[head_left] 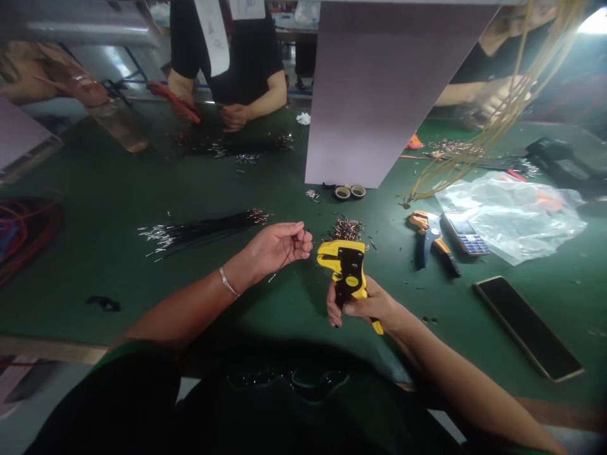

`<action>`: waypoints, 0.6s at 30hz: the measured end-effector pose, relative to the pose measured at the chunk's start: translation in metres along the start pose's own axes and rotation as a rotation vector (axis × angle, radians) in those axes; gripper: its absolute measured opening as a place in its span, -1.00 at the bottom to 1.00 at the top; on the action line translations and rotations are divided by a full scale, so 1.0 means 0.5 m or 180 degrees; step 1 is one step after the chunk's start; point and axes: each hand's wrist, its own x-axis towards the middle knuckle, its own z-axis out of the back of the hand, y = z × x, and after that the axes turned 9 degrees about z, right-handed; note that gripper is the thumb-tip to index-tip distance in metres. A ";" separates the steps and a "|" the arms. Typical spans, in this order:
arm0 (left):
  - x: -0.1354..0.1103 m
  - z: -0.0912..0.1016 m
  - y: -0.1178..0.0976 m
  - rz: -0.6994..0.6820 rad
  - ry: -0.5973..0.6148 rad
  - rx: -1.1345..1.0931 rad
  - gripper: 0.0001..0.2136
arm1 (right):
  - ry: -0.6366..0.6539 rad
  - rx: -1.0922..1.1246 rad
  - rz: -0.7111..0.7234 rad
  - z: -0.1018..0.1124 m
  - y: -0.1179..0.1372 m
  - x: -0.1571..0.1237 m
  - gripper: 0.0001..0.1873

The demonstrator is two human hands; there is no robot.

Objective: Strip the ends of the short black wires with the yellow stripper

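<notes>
My right hand (367,308) grips the handles of a yellow and black wire stripper (344,265), held upright over the green table (109,265). My left hand (281,245), with a bracelet on its wrist, pinches a thin black wire (283,264) just left of the tool's jaws. A small heap of metal ferrules (348,229) lies right behind the tool. A bundle of black wires with bare tips (203,229) lies to the left of my left hand.
An orange and blue stripper (430,238), a keypad phone (465,233), a clear plastic bag (516,215) and a smartphone (527,327) lie at right. Tape rolls (349,191) sit below a grey board (384,88). A person across the table (227,69) works with orange pliers.
</notes>
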 end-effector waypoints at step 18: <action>-0.001 -0.001 -0.002 0.0018 -0.0071 0.0045 -0.80 | -0.0149 0.0018 -0.0031 -0.010 -0.010 -0.007 -0.79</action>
